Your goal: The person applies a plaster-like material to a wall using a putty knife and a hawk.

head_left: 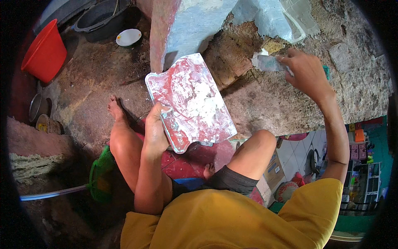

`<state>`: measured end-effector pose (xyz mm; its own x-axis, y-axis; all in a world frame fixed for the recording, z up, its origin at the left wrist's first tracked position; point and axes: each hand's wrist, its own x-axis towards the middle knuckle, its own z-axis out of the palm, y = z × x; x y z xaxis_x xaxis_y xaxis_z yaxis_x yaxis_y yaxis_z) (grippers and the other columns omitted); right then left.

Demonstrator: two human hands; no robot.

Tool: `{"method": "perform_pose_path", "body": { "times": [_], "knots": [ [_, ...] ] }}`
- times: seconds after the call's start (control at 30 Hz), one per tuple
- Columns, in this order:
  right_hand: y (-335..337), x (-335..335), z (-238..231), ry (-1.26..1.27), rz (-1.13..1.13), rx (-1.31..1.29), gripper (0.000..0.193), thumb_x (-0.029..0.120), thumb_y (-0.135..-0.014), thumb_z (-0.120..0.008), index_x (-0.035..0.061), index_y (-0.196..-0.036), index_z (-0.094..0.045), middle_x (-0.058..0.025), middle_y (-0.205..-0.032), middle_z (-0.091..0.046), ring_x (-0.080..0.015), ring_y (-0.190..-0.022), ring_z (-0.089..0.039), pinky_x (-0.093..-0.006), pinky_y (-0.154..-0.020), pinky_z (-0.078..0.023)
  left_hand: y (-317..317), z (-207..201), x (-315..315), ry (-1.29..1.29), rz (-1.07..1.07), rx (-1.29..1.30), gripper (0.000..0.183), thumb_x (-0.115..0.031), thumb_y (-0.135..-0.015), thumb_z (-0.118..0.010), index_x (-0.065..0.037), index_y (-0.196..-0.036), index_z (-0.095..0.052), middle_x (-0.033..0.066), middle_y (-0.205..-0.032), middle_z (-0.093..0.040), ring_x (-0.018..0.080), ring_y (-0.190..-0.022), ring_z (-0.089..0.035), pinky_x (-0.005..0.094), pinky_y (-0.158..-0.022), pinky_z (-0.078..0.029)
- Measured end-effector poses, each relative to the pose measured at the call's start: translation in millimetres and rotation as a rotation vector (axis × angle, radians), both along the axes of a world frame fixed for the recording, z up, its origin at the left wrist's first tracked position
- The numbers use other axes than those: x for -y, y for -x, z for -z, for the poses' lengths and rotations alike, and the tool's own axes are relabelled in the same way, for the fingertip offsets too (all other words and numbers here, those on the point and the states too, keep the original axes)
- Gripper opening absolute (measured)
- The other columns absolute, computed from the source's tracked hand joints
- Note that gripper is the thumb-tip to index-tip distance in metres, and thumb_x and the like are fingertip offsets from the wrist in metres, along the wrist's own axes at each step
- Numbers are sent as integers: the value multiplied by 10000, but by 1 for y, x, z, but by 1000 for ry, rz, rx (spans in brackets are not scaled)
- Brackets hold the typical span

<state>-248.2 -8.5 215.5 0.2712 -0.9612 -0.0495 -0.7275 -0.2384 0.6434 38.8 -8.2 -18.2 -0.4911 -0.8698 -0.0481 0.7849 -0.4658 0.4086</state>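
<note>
Red board (180, 117), smeared with white paste (202, 99), is held out by left hand (154, 132), thumb pressed on top, fingers hidden beneath. Scraper (270, 63) is gripped in right hand (307, 74), fingers curled; blade is held beside white dab (263, 52) on rough masonry (290, 99). Contact cannot be told. Paste-spreading seems in hand; flat blade, even pressure likely called for next.

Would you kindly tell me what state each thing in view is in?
Red board: held in left hand, smeared with white paste.
Scraper: held in right hand, white paste at its edge.
Pale blue wall: coating partly broken away.
White plate: orange bit on it.
Red bucket: inside hidden.
</note>
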Motion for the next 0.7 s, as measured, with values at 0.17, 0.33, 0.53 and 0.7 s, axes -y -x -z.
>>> {"method": "perform_pose_path", "body": {
  "times": [0.17, 0.33, 0.53, 0.7],
  "knots": [
    [19, 10, 20, -18, -54, -33, 381, 50, -678, -648, 106, -1055, -664, -88, -841, -577, -283, -733, -605, -395, -631, -493, 2, -2, -1, 3, -7, 3, 400, -249, -945, -396, 26, -1223, -480, 140, -1145, -596, 248, -1014, -600, 402, -928, -458],
    [17, 11, 9, 34, -106, 9, 383, 38, -673, -640, 102, -1050, -669, -89, -830, -584, -284, -729, -607, -394, -637, -491, -1, -1, 1, -20, 14, -11, 421, -266, -946, -395, 25, -1241, -465, 146, -1160, -588, 258, -1034, -591, 413, -944, -447],
    [3, 8, -3, 29, -42, -15, 403, 48, -645, -657, 91, -1045, -671, -93, -830, -583, -287, -735, -603, -396, -634, -488, -2, 0, 0, -15, 1, 15, 400, -246, -953, -381, 24, -1235, -473, 135, -1161, -591, 241, -1033, -593, 398, -934, -456],
    [13, 11, 6, -6, -52, -61, 408, 52, -651, -660, 91, -1057, -667, -93, -827, -578, -283, -749, -603, -396, -635, -483, -1, -2, -1, -7, 7, 9, 406, -260, -959, -376, 20, -1237, -473, 133, -1166, -589, 239, -1037, -592, 395, -937, -454]
  ]
}}
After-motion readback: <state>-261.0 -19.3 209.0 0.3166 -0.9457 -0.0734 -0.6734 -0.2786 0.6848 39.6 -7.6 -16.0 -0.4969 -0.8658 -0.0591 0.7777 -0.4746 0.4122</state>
